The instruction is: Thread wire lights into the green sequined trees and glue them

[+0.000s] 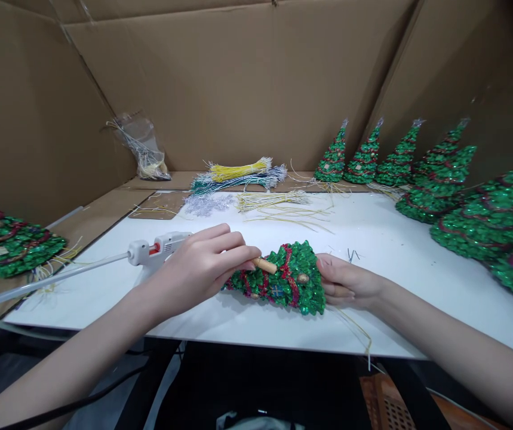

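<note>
A small green sequined Christmas tree (289,286) with red garland lies on its side near the front edge of the white table (395,263). My left hand (202,266) grips a white hot glue gun (157,251), its tan nozzle tip (265,264) touching the tree's upper part. A long clear glue stick (45,280) sticks out of the gun's back to the left. My right hand (346,283) holds the tree by its wide base, and thin yellow wires (355,328) trail from that end over the table edge.
Several finished green trees (444,179) stand along the right and back. More lie at the far left (8,242). Bundles of yellow, white and green wires (242,176) and a plastic bag (142,146) sit at the back. Cardboard walls (238,77) surround the table.
</note>
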{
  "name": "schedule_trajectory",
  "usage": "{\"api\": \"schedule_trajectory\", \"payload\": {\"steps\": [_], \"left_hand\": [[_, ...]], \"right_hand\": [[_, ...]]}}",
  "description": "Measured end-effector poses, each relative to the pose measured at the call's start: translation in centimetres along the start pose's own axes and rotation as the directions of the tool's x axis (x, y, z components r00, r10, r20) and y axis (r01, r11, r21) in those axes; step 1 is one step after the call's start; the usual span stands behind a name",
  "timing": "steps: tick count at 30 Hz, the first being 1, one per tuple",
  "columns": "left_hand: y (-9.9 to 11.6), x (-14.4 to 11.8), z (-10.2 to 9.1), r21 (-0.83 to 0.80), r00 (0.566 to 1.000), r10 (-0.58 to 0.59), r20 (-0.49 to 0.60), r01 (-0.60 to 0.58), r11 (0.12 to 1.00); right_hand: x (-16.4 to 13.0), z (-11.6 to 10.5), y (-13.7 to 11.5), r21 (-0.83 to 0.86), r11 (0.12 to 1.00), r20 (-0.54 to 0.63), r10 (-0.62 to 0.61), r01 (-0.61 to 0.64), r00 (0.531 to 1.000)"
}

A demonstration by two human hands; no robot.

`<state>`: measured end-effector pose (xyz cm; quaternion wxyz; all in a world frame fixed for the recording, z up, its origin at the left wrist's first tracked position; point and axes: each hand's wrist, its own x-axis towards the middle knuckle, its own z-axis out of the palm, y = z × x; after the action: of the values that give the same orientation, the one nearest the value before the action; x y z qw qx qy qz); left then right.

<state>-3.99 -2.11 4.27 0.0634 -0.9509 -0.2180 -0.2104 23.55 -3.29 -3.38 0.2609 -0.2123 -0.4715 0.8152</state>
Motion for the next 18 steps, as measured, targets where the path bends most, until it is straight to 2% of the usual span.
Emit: {"api": "schedule_trajectory", "payload": {"steps": [8, 18], "left_hand": [[0.3, 0.9, -0.6, 0.103, 0.996, -0.021, 0.085, 0.012, 0.995], [0.3, 2.6, -1.6, 0.172, 0.984, 0.004, 0.178, -0.035, 0.984]], "right_hand": [[-0.1, 0.2, -0.1, 0.025, 1.0, -0.044, 0.011, -0.01, 0.999], [0.3, 0.1, 0.0, 0.03, 0.998, 0.001, -0.046, 0.046, 0.999]]}}
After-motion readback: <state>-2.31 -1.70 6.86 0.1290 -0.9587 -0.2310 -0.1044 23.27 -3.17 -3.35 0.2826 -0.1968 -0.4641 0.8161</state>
